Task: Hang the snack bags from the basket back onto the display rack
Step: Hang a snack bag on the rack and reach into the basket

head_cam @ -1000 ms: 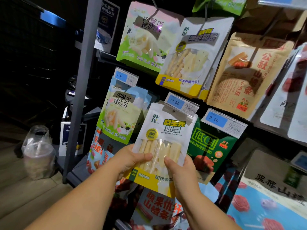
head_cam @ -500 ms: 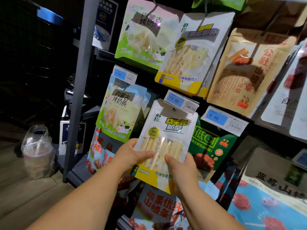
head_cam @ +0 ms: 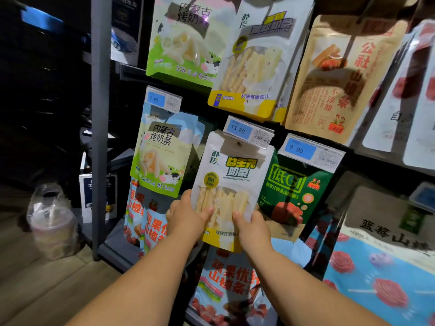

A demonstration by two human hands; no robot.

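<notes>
Snack bag point(head_cam: 231, 182) stands upright, left hand point(head_cam: 186, 220) and right hand point(head_cam: 253, 228) both pinching its lower sides, hang hole point(head_cam: 239, 144) up top just under the 13.80 tag point(head_cam: 247, 132)

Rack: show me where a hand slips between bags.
A dark gap runs between the blue-green bag and the white bag. Right of the white bag, the green bag meets it with no gap: crowded. Wood floor before the post lies bare.
</notes>
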